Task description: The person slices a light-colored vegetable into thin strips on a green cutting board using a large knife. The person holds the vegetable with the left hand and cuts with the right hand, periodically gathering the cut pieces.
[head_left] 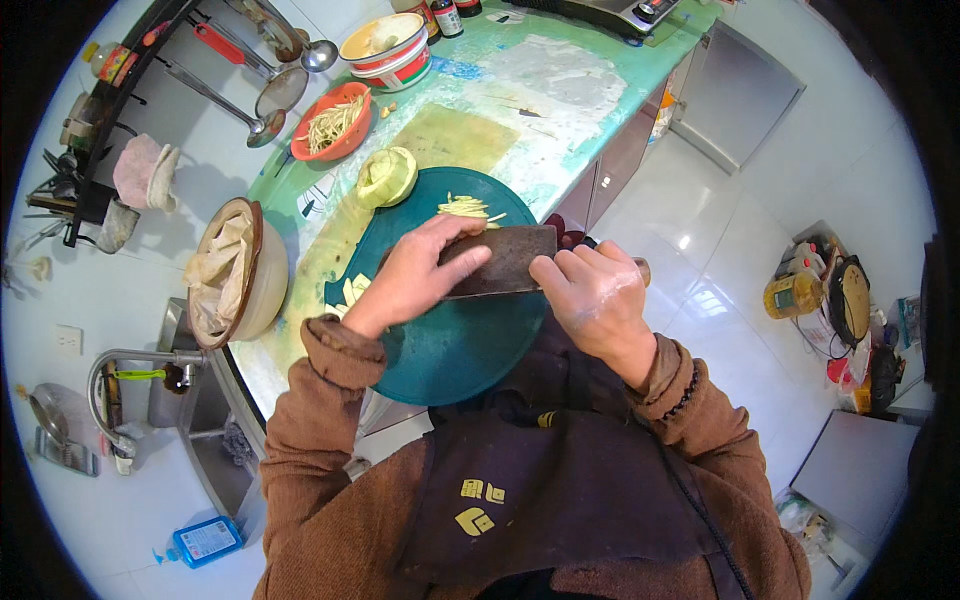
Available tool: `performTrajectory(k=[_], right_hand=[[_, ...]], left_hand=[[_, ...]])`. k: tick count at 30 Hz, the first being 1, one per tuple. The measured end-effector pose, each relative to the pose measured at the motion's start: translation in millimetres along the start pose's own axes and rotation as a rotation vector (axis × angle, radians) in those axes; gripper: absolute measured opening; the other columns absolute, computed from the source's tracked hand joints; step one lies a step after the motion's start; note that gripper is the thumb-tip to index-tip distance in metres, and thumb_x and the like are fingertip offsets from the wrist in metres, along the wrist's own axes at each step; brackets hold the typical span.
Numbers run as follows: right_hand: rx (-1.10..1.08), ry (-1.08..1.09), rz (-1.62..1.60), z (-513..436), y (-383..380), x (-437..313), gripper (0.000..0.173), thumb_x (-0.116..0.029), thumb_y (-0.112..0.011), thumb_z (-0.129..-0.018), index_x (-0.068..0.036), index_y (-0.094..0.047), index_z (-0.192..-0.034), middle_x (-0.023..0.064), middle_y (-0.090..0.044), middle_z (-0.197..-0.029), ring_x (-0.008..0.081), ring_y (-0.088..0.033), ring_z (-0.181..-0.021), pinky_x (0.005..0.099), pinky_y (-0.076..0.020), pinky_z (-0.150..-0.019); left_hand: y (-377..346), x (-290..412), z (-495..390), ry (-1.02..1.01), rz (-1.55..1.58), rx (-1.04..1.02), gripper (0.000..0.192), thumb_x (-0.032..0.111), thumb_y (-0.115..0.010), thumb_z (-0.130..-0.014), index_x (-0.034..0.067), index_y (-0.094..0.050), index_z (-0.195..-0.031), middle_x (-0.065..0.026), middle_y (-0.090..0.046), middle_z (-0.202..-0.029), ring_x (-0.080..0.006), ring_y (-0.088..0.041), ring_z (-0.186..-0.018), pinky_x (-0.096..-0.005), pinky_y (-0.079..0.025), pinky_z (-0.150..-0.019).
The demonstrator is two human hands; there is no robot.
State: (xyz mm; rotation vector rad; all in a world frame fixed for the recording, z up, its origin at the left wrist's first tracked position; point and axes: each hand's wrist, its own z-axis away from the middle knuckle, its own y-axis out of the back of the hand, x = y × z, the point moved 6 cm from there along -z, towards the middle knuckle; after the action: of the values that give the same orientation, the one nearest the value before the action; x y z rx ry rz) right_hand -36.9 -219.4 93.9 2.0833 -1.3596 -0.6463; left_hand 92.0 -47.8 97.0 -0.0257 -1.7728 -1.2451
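My right hand (596, 300) is closed around the wooden handle of a cleaver (514, 255). Its dark, broad blade lies over a green plastic cutting board (465, 360). Across the left part of the blade reaches my left hand (424, 266), thumb and fingers spread; whether it presses on the metal I cannot tell. Just beyond the blade sits a small heap of pale green vegetable strips (463, 207). Slices of the same colour (352, 291) rest at the board's left edge, partly hidden by my left wrist. A cut, pale green round vegetable (386, 177) stands at the board's far left edge.
An orange bowl of shredded vegetable (334, 124) and a white-and-red tub (390, 56) stand farther back. At left are a brown-rimmed crock (251, 277) and a sink with a faucet (150, 356). A stove (622, 15) sits at the counter's far end.
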Motion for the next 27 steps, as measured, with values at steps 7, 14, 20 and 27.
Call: performTrajectory(k=[7,14,20,27], right_hand=[[0.018,-0.063,-0.031,5,8,9,0.012,-0.016,-0.072,-0.079,-0.017,-0.067,-0.09,0.0003,-0.054,-0.072,0.0198,-0.062,-0.067,0.0362,-0.0464,-0.063],[0.014,-0.666,-0.358,40,3,40,0.016,-0.014,-0.084,-0.084,-0.018,-0.072,-0.094,0.006,-0.073,-0.072,0.0288,-0.073,-0.069,0.0373,-0.0521,-0.064],[0.174,-0.911,-1.178,49,-8,51,0.013,-0.002,-0.079,-0.098,-0.001,-0.073,-0.109,-0.0019,-0.075,-0.09,0.0046,-0.065,-0.083,0.0245,-0.0524,-0.076],[0.176,-1.0,-1.295,66,4,50,0.017,-0.002,-0.074,-0.103,0.006,-0.072,-0.118,-0.0007,-0.073,-0.104,0.0047,-0.063,-0.094,0.0242,-0.0532,-0.084]], left_hand=[[26,-41,-21,0.075,-0.031,0.072,0.04,0.026,-0.077,-0.105,-0.002,-0.072,-0.133,-0.015,-0.075,-0.125,-0.0234,-0.073,-0.111,-0.0363,-0.058,-0.099],[95,-50,27,0.085,0.132,0.642,0.028,0.017,-0.071,-0.109,-0.004,-0.073,-0.127,-0.0056,-0.076,-0.112,-0.0134,-0.071,-0.102,-0.0304,-0.057,-0.092],[43,-45,21,0.233,-0.048,0.384,0.051,0.023,-0.084,-0.097,0.001,-0.068,-0.14,-0.0149,-0.072,-0.126,-0.0247,-0.071,-0.113,-0.0384,-0.058,-0.099],[-35,-33,-16,0.062,-0.419,0.131,0.092,0.039,-0.095,-0.083,0.008,-0.054,-0.158,-0.0258,-0.054,-0.154,-0.042,-0.052,-0.144,-0.0474,-0.044,-0.121]])
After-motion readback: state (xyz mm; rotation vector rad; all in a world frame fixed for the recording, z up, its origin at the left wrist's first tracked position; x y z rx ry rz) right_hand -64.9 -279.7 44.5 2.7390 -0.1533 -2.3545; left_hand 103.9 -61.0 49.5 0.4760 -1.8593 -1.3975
